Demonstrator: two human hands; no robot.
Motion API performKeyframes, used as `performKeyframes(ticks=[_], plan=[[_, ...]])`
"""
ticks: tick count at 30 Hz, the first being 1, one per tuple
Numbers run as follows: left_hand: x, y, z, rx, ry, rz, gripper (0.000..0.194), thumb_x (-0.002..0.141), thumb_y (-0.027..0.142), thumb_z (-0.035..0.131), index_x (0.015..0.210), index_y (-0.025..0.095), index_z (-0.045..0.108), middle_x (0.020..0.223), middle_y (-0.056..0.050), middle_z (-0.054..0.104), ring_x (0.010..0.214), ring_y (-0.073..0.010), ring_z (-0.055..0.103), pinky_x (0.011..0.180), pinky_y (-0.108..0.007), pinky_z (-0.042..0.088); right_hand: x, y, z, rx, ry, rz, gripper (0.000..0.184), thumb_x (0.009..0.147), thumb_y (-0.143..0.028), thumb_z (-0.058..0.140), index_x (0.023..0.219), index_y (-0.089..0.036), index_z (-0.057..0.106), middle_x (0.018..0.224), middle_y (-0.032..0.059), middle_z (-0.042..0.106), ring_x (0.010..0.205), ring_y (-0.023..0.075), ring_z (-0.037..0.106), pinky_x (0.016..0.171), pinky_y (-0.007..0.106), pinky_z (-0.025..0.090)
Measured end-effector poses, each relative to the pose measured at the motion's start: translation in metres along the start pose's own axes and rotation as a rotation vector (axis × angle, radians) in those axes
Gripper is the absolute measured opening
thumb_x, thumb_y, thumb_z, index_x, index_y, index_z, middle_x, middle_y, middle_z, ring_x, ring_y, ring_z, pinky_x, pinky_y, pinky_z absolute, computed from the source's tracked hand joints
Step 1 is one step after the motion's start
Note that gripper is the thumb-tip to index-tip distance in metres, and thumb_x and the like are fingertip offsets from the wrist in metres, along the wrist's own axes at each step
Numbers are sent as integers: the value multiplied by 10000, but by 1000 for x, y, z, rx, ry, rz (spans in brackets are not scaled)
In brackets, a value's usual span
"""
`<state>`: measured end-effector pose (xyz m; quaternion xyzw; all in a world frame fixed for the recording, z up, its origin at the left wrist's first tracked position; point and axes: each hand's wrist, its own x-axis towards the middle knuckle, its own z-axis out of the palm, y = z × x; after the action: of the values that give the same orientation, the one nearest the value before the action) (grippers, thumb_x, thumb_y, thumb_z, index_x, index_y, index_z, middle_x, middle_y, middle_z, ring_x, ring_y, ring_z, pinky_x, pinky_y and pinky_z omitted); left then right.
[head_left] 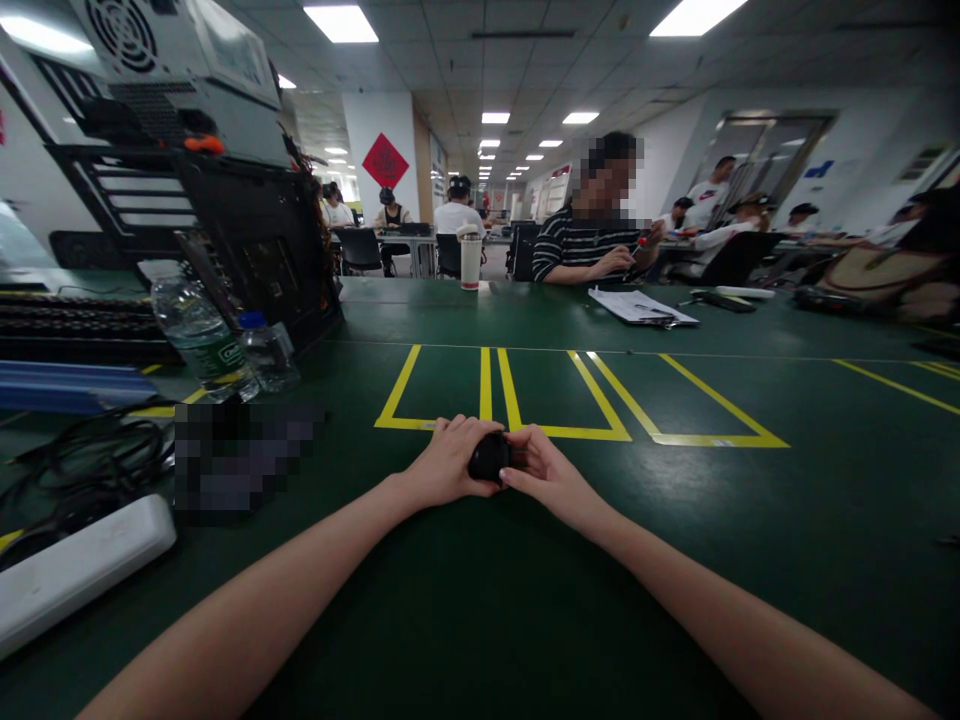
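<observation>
A small, smooth, black rounded object (489, 457) is between my two hands, just above or on the green table; its exact kind does not show. My left hand (456, 460) wraps around its left and far side, thumb along the near edge. From the right, my right hand (547, 472) grips the same object, its thumb tip against the near right side and its fingers curled behind. Part of the object is hidden by the fingers. Yellow tape outlines (491, 385) lie on the table just beyond my hands.
At left stand a large water bottle (199, 340), a small blue-capped bottle (266, 350) and an opened computer case (262, 250). Black cables (82, 470) and a white power strip (90, 570) lie nearer. Across the table sits a person (577, 240) by a clipboard (641, 306) and a cup (470, 260).
</observation>
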<state>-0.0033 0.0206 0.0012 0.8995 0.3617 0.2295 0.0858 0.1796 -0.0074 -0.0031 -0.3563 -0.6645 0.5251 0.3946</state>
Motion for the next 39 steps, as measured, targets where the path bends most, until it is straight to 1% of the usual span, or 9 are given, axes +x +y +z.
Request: performKeyframes(ticks=[5, 9, 12, 16, 22, 26, 29, 34, 39], plan=[[0, 1, -1, -3, 13, 16, 630, 617, 386, 669, 1139, 226, 356, 1059, -42, 506, 886, -231, 445, 766, -348, 294, 1, 0, 3, -26, 40, -16, 154, 794, -270, 513, 933, -221, 469, 986, 14, 529, 950, 164, 527, 836, 351, 448], [0, 1, -1, -5, 13, 8, 624, 609, 401, 672, 1124, 227, 366, 1038, -35, 516, 877, -230, 451, 758, -344, 295, 3, 1, 2, -45, 79, 10, 203, 782, -273, 525, 969, -217, 466, 997, 23, 536, 956, 169, 527, 860, 366, 424], [1, 1, 0, -4, 6, 2, 630, 612, 401, 671, 1133, 231, 361, 1048, -37, 513, 883, -231, 452, 762, -344, 293, 4, 2, 0, -49, 47, 47, 232, 778, -287, 527, 987, -202, 474, 1000, 37, 539, 965, 185, 529, 869, 387, 418], [1, 1, 0, 3, -1, -4, 644, 602, 374, 682, 1139, 232, 357, 1037, -37, 515, 880, -233, 452, 764, -345, 295, 2, 2, -1, 21, -20, -6, 276, 725, -232, 600, 959, -220, 454, 1028, 24, 527, 1011, 184, 512, 878, 370, 424], [0, 1, -1, -7, 19, 23, 617, 625, 408, 662, 1133, 221, 365, 1037, -44, 510, 877, -229, 447, 761, -346, 300, 2, 0, 1, -10, 37, -28, 131, 792, -273, 515, 905, -220, 475, 955, 9, 529, 931, 163, 535, 820, 345, 450], [0, 2, -2, -12, 15, 24, 607, 624, 413, 662, 1122, 223, 370, 1030, -39, 511, 867, -224, 448, 757, -343, 300, 3, 0, 0, -56, 64, 22, 199, 787, -284, 522, 968, -216, 474, 999, 24, 526, 961, 169, 518, 860, 363, 426], [0, 1, -1, -14, 13, 22, 607, 627, 406, 659, 1127, 227, 363, 1033, -37, 510, 867, -222, 447, 761, -343, 298, 3, 1, -3, -74, 36, 68, 239, 779, -303, 531, 992, -207, 479, 1011, 36, 533, 970, 186, 519, 872, 396, 413], [0, -1, 1, 11, 13, 10, 630, 606, 367, 675, 1130, 224, 357, 1014, -36, 513, 864, -226, 442, 759, -341, 296, 1, 1, -4, 13, -41, 19, 274, 730, -239, 602, 962, -224, 457, 1047, 25, 514, 990, 189, 518, 847, 379, 437], [1, 0, 0, 17, 21, 24, 638, 609, 393, 670, 1133, 217, 353, 1027, -41, 511, 867, -227, 440, 753, -338, 296, 4, 3, -2, 5, 6, -17, 181, 770, -277, 553, 915, -212, 468, 974, 15, 528, 941, 170, 529, 843, 368, 431]])
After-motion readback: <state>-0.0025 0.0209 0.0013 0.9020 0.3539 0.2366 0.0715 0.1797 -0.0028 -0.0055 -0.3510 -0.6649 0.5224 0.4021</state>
